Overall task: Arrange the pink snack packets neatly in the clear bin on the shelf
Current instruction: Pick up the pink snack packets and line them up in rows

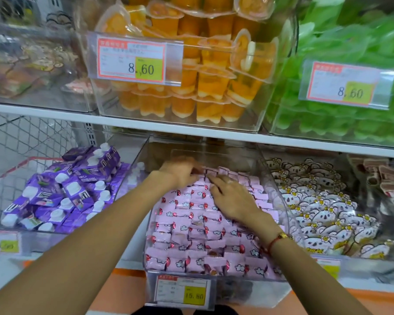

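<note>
Pink snack packets (205, 226) fill clear bin (280, 201), both hands flat on them, left hand (182, 171), right hand (231, 197).

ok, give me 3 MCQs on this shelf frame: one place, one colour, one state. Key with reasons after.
1. Where do both hands work?
A. Orange cup bin
B. Pink packet bin
C. Purple carton bin

2. What colour is the box behind the price 15.80?
A. Yellow
B. Blue
C. White

3. How does the right hand lie?
A. Fingers spread flat on packets
B. Gripping the price tag
C. Hanging outside the bin

Key: 1 B, left hand and right hand are over the pink packets in the clear bin. 2 A, the price tag shows it. 3 A, straight fingers rest on the packets.
</note>
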